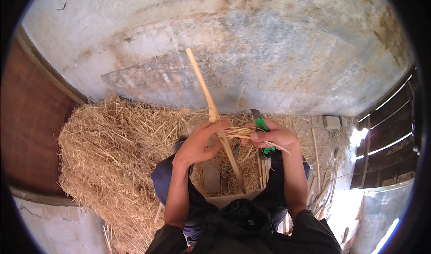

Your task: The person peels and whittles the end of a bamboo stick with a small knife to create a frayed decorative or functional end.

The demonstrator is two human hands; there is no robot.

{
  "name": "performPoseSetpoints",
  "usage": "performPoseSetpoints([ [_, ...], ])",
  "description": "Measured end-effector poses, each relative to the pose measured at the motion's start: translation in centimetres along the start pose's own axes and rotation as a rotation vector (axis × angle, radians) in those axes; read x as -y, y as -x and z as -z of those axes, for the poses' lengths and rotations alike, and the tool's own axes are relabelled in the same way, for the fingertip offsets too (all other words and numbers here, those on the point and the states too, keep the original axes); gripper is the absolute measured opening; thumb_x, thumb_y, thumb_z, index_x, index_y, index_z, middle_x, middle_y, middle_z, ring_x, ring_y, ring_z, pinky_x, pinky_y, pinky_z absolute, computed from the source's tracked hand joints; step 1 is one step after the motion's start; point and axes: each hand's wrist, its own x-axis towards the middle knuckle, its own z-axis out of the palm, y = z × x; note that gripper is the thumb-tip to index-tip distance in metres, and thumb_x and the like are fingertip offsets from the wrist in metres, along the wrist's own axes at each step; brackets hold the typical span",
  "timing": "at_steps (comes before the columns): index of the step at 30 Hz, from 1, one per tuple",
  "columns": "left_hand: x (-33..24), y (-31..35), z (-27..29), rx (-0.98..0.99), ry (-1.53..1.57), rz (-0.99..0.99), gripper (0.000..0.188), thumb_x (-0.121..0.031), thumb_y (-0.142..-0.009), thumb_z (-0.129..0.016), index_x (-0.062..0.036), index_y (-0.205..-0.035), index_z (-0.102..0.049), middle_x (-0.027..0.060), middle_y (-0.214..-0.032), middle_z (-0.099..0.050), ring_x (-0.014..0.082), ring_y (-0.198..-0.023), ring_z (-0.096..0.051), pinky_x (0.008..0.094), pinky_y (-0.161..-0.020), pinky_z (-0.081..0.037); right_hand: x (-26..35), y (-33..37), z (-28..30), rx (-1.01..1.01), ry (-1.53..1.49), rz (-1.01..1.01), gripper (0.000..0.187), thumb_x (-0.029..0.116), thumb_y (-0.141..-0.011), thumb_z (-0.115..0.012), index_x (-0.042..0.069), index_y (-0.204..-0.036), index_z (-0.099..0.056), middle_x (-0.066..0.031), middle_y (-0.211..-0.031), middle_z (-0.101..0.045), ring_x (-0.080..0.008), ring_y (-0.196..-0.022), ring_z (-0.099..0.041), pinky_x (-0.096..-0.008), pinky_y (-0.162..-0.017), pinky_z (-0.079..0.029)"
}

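My left hand (200, 139) is closed around a pale bamboo stick (202, 82) just below its knobbly joint. The stick slants from upper left down between my knees. Thin straw-coloured strips (240, 133) stretch from my left fingertips across to my right hand (277, 136), which pinches them, their loose ends sticking out past the fingers. Also in the right hand is a knife-like tool with a dark flat blade (255, 113) pointing up and a green grip (261, 124). More green shows below that hand. My palms hide part of the tool and of the stick.
A big heap of straw (107, 150) spreads on the left and along the stained wall (233, 61). A grey block (332, 122) stands at the right, above several thin sticks (323, 191). A brown panel (33, 119) is far left; dark slats (388, 137) are far right.
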Motion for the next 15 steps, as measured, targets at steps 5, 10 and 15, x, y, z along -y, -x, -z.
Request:
performPoseSetpoints([
  [5,-0.7,-0.4,0.5,0.017,0.085,0.036,0.06,0.015,-0.089,-0.061,-0.011,-0.142,-0.069,0.0175,-0.132,-0.073,0.0395,-0.127,-0.068,0.0472,-0.101,-0.056,-0.1,0.0,-0.5,-0.016,0.063,0.039,0.041,0.031,-0.106,-0.076,-0.005,-0.123,-0.076,0.006,-0.072,-0.055,-0.0017,-0.062,-0.047,-0.0213,-0.052,-0.029],
  [10,-0.3,-0.2,0.1,-0.105,-0.058,-0.017,0.054,0.011,-0.089,-0.071,-0.011,-0.138,-0.072,0.0189,-0.142,-0.066,0.0414,-0.126,-0.067,0.0481,-0.099,-0.057,-0.5,-0.3,-0.1,-0.021,-0.006,0.025,0.035,0.021,-0.106,-0.075,-0.007,-0.126,-0.072,-0.0025,-0.086,-0.067,-0.0023,-0.064,-0.05,-0.021,-0.052,-0.033],
  [15,-0.1,-0.6,-0.2,-0.181,-0.096,-0.048,0.045,0.007,-0.087,-0.079,-0.0078,-0.129,-0.072,0.0183,-0.142,-0.061,0.0409,-0.126,-0.066,0.0478,-0.1,-0.057,-0.3,-0.8,-0.5,-0.053,0.054,-0.003,0.03,0.019,-0.107,-0.074,-0.007,-0.122,-0.074,-0.0012,-0.082,-0.069,-0.0023,-0.066,-0.051,-0.0209,-0.053,-0.036],
])
